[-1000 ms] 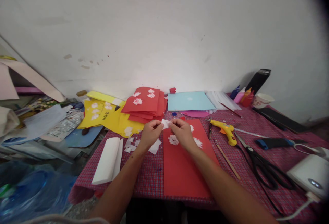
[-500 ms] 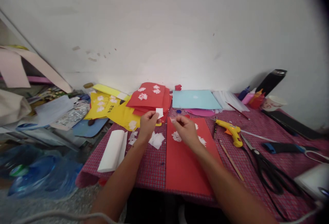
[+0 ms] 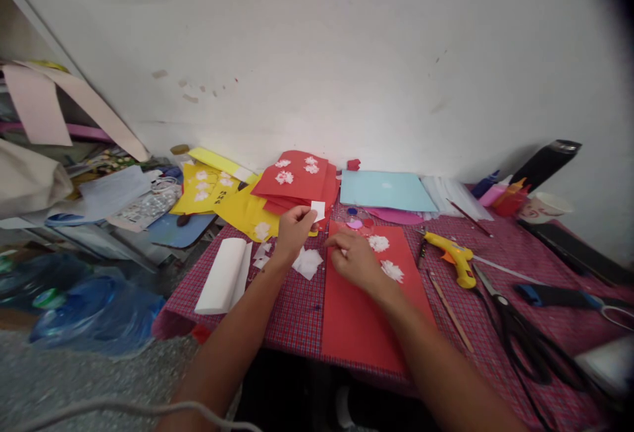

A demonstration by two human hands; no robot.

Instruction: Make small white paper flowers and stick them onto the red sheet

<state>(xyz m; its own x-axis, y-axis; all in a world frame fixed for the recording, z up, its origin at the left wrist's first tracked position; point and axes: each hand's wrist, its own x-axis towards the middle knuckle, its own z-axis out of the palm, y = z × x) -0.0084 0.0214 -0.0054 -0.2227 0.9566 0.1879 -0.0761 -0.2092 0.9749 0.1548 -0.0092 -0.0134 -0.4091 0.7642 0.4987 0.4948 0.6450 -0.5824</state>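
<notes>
My left hand (image 3: 293,230) pinches small white paper squares (image 3: 317,210) upright between thumb and fingers, above the table. My right hand (image 3: 354,257) hovers over the upper left of a red paper sheet (image 3: 364,333), fingers curled together. Whatever is in those fingers, if anything, is hidden. White paper flowers (image 3: 391,271) show on the red sheet to the right of that hand, and the hand covers the area left of them. Loose white paper squares (image 3: 308,263) lie between my forearms, beside the sheet.
A folded white paper stack (image 3: 224,277) lies at left. Red cards (image 3: 297,181) with white flowers and yellow sheets (image 3: 242,214) are behind. On the right are a yellow glue gun (image 3: 458,260), black-handled scissors (image 3: 528,336), a wooden stick (image 3: 452,313) and a black flask (image 3: 545,164).
My right hand has turned, its fingers now bent over toward the left, and the thin white piece at its fingertips no longer shows. My left hand still holds the squares. The view has shifted slightly.
</notes>
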